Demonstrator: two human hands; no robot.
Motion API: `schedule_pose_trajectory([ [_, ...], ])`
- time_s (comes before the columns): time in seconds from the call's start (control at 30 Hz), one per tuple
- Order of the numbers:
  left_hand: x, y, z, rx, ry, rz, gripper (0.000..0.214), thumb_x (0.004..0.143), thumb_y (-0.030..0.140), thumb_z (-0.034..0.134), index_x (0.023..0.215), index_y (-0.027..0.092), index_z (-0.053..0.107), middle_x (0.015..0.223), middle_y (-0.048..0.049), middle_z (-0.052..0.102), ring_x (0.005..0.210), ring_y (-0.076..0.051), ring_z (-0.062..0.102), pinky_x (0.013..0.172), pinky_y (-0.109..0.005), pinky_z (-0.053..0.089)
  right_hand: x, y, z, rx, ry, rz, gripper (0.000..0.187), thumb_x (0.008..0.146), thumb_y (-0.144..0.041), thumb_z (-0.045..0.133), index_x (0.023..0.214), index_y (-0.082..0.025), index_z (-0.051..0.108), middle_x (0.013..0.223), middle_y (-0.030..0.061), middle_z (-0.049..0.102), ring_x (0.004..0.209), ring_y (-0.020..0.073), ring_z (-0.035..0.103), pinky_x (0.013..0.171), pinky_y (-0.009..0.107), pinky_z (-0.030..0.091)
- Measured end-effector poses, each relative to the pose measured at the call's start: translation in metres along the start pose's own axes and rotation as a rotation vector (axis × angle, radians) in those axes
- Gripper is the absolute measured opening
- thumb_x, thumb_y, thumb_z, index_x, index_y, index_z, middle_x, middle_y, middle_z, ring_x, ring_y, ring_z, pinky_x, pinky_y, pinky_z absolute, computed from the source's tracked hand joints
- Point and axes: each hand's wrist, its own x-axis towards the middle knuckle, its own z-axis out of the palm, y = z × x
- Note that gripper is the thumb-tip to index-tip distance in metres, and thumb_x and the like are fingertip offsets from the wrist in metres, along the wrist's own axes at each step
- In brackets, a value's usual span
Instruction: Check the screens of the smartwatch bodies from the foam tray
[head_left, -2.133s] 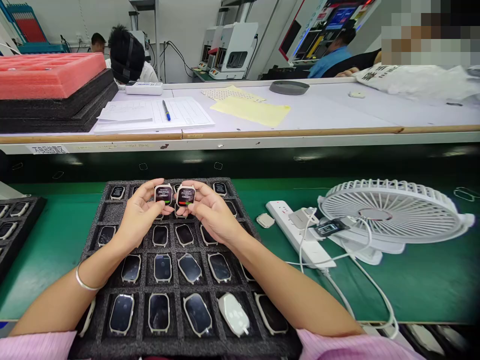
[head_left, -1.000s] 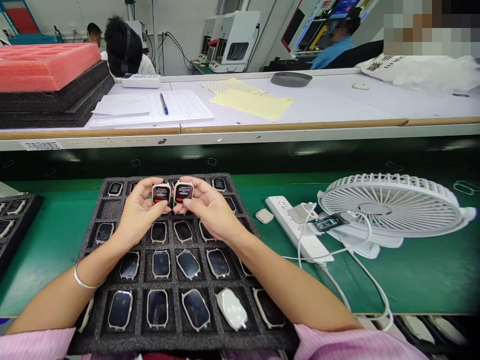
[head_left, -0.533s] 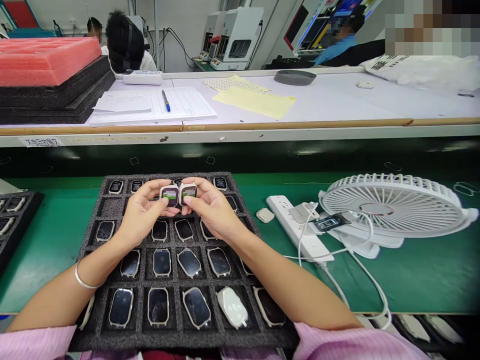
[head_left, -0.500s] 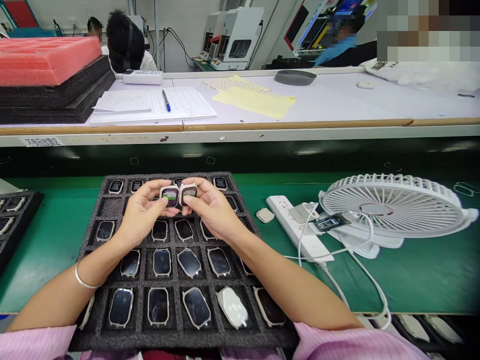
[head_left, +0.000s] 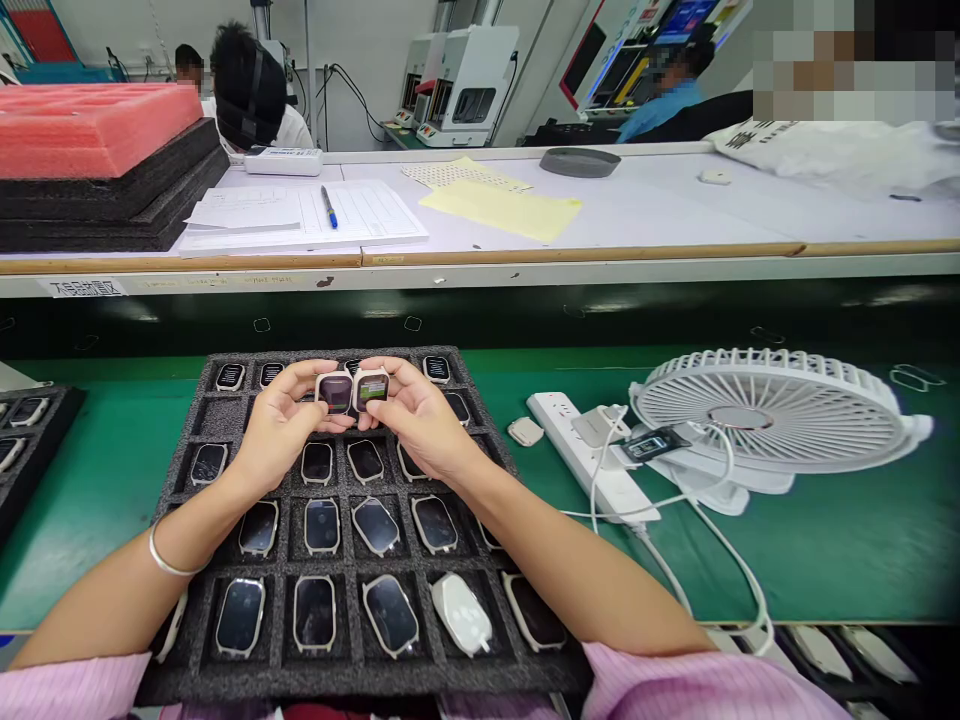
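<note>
Above the far rows of a black foam tray (head_left: 283, 600), my left hand (head_left: 281, 430) grips a smartwatch body (head_left: 334, 393) without a strap, its thumb at the lit screen's lower edge. My right hand (head_left: 424, 420) pinches a second smartwatch body (head_left: 371, 389) beside it, screen lit with a green patch. The two pale-framed watches are side by side, edges close or touching. Below them, the tray's pockets hold more watch bodies, mostly with dark screens, such as one watch (head_left: 314, 612) in the near row. One white piece (head_left: 461, 612) lies with its back up. My forearms hide some pockets.
To the right are a white power strip (head_left: 592, 455) with cables, a small white block (head_left: 525, 431) and a white fan (head_left: 780, 410). Another tray (head_left: 37, 440) stands left. On the raised shelf lie papers (head_left: 375, 210), a pen (head_left: 328, 207) and stacked foam (head_left: 97, 130). People sit beyond.
The view has shifted slightly. Both hands keep hold of the watches; the left watch's screen has dimmed, and the green patch on the right one shows more clearly.
</note>
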Motion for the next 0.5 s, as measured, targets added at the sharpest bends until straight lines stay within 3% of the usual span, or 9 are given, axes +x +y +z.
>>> schedule_pose_trajectory([
  [0.3,0.004,0.003,-0.001,-0.039,0.011,-0.011,0.042,0.067,0.014,0.069,0.109,0.019,0.064,0.101,-0.0004,0.073,0.067,-0.014,0.077,0.068,-0.025,0.064,0.007,-0.001,0.001,0.036,0.023,0.013,0.034,0.078,-0.023,0.070,0.110,-0.024,0.061,0.085,-0.0026,0.066,0.063,0.0119,0.063,0.064,0.029,0.048],
  [0.5,0.032,0.034,-0.002,-0.035,-0.034,0.055,0.049,0.065,0.014,0.067,0.114,0.018,0.062,0.092,-0.0006,0.074,0.065,-0.017,0.077,0.067,-0.028,0.064,0.039,-0.035,0.002,0.089,-0.029,-0.006,0.025,0.091,-0.040,0.063,0.108,-0.022,0.062,0.076,-0.0001,0.067,0.061,0.0143,0.064,0.062,0.030,0.049],
])
